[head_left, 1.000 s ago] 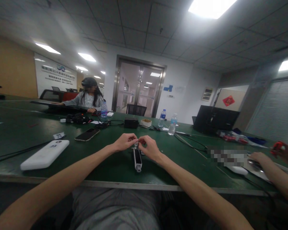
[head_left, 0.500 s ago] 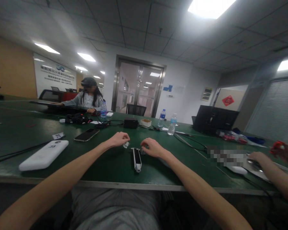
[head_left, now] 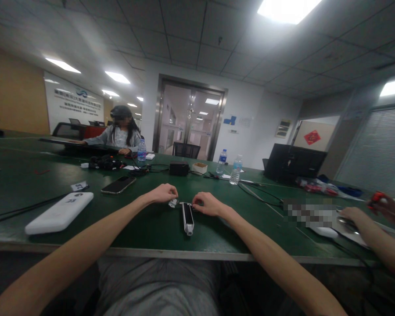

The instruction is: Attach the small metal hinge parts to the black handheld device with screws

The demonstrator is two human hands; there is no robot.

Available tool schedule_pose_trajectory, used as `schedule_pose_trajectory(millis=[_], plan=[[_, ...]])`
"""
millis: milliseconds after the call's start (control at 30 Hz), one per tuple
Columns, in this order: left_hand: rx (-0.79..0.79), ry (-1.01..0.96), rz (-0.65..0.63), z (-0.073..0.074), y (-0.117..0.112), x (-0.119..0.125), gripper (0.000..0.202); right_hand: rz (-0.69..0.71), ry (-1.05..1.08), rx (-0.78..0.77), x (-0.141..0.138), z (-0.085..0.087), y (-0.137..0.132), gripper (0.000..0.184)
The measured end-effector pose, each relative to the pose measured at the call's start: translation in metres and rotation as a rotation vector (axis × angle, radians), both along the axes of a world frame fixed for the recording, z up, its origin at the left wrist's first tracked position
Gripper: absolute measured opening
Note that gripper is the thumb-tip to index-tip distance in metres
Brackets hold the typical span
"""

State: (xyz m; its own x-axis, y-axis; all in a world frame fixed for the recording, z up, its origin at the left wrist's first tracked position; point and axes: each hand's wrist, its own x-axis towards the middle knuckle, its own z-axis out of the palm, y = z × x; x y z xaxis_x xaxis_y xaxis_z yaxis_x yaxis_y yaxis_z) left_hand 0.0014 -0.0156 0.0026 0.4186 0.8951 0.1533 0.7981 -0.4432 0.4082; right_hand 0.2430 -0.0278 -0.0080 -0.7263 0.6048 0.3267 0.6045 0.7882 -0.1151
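Lying lengthwise on the green table is a slim device point(head_left: 188, 218) with a black top and whitish sides, its narrow end towards me. At its far left end, my left hand point(head_left: 163, 193) is pinched over a small crumpled clear-and-white piece of plastic point(head_left: 173, 203), which shows below the fingertips. My right hand point(head_left: 208, 204) is close against the device's far right side. Its fingers are curled with the tips together; anything between them is too small to make out.
To the left lie a white power bank point(head_left: 61, 213) and a phone point(head_left: 119, 185). Beyond my hands are a black box point(head_left: 179, 168), a small open carton point(head_left: 199, 168), cables and water bottles point(head_left: 236, 170). A co-worker's hands point(head_left: 355, 217) are at the right; another person point(head_left: 120, 134) sits opposite.
My left hand and the plastic piece have come down slightly towards the table. My right hand has shifted a little left, closer to the device, which stays in place.
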Motion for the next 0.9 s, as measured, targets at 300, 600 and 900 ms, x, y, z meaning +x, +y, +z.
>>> schedule_pose_trajectory(millis=[300,600,900], plan=[[-0.074,0.028,0.025,-0.003,-0.002,0.003,0.022,-0.012,0.018,-0.032,0.001,-0.001,0.001,0.011],[-0.176,-0.123,0.064,-0.010,-0.009,0.012,0.020,-0.027,0.022,-0.055,0.000,-0.002,0.000,0.012],[-0.199,-0.074,-0.051,-0.014,-0.001,0.005,0.023,-0.293,-0.030,0.115,0.033,0.000,0.033,0.020]])
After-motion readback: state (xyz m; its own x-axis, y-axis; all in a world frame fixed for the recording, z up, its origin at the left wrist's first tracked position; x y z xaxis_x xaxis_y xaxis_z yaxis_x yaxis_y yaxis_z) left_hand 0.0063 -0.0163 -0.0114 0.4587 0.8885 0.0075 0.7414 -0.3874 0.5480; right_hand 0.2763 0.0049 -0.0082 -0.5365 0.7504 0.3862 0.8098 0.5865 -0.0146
